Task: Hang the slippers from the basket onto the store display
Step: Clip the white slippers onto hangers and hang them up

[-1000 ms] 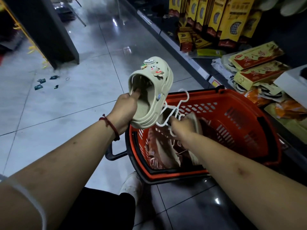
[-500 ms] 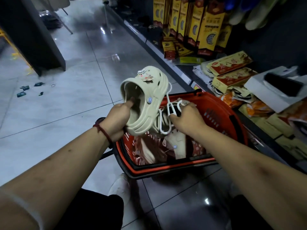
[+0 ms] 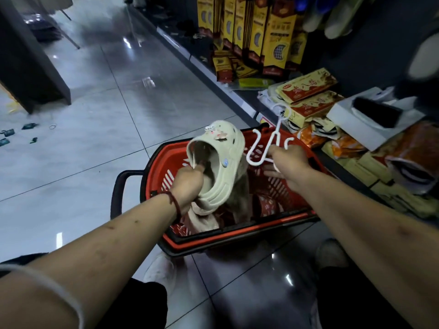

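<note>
My left hand grips a cream clog slipper by its heel opening, thumb inside, holding it above the red basket. Small charms sit on the slipper's toe. My right hand pinches a white plastic slipper hanger just right of the slipper, its hook pointing up toward the shelf. More slippers, beige and red-patterned, lie inside the basket. Slippers on the display hang blurred at the top right.
The basket stands on a grey tiled floor beside a low shelf stacked with yellow and red packets and a white box. A dark fixture stands at the far left. My shoes show below the basket.
My right hand has lifted the white hanger out and away to the right of the slipper. The slipper in my left hand has sunk lower over the basket. The camera has tilted toward the shelf.
</note>
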